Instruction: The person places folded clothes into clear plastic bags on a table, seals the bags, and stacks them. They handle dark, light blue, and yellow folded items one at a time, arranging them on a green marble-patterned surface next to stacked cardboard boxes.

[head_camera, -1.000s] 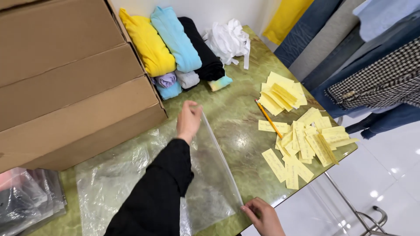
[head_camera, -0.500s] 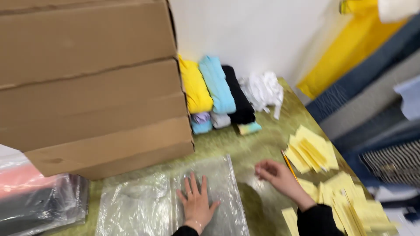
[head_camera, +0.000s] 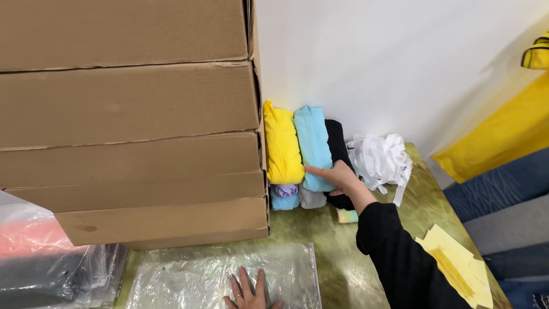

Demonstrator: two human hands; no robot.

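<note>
Head view: the right hand (head_camera: 337, 174) is reaching toward twelve o'clock, its black sleeve (head_camera: 403, 260) running back toward five o'clock. The fingers are extended and held together, the fingertips (head_camera: 310, 169) pressing against the side of the light blue rolled garment (head_camera: 313, 146); whether the thumb is gripping anything behind the roll I cannot tell. That blue roll is lying in the top row of a small stack against the white wall (head_camera: 400, 63), with the yellow rolled garment (head_camera: 281, 143) touching it at nine o'clock and the black rolled garment (head_camera: 336, 140) touching it at three o'clock. Beneath them, smaller rolls are showing their ends: a light blue one with a purple piece (head_camera: 285, 194) and a grey one (head_camera: 312, 199).

The left hand (head_camera: 249, 292) is lying flat at six o'clock, fingers spread, palm down on the clear plastic bag (head_camera: 189, 277), which is lying on the green marbled table (head_camera: 337, 252).

At nine o'clock of the rolls, the stacked cardboard boxes (head_camera: 131, 120) are standing just beside the yellow roll. A heap of white fabric strips (head_camera: 380, 160) is sitting at three o'clock of the black roll. Yellow paper slips (head_camera: 457, 266) are lying near the table's edge at four o'clock. Bagged garments (head_camera: 40, 263) are piling at eight o'clock.
</note>
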